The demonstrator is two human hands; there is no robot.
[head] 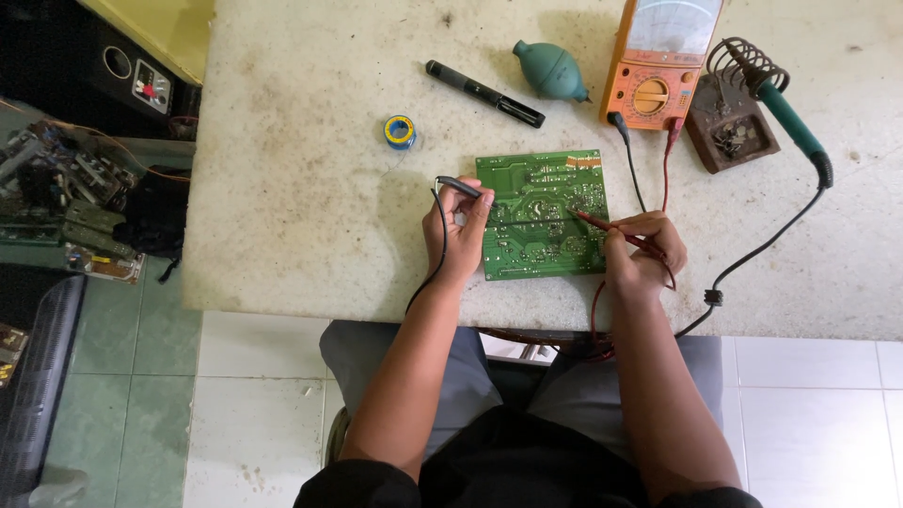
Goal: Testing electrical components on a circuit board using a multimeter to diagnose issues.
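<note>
A green circuit board [543, 212] lies solder side up on the pale stone table [301, 207]. My left hand [457, 235] grips a black test probe [459, 186] whose tip rests at the board's left edge. My right hand [643, 249] pinches a red test probe [602, 225], its tip touching the board's right half. Black and red leads run from the probes up to an orange analogue multimeter [657, 66] at the table's far side.
A soldering iron with a green handle [790, 118] sits in a coil stand on a brown base [729, 127]. A teal rubber blower [548, 69], a black pen-shaped tool [484, 93] and a small solder spool [400, 132] lie behind the board. Electronic scrap [71, 202] is piled left.
</note>
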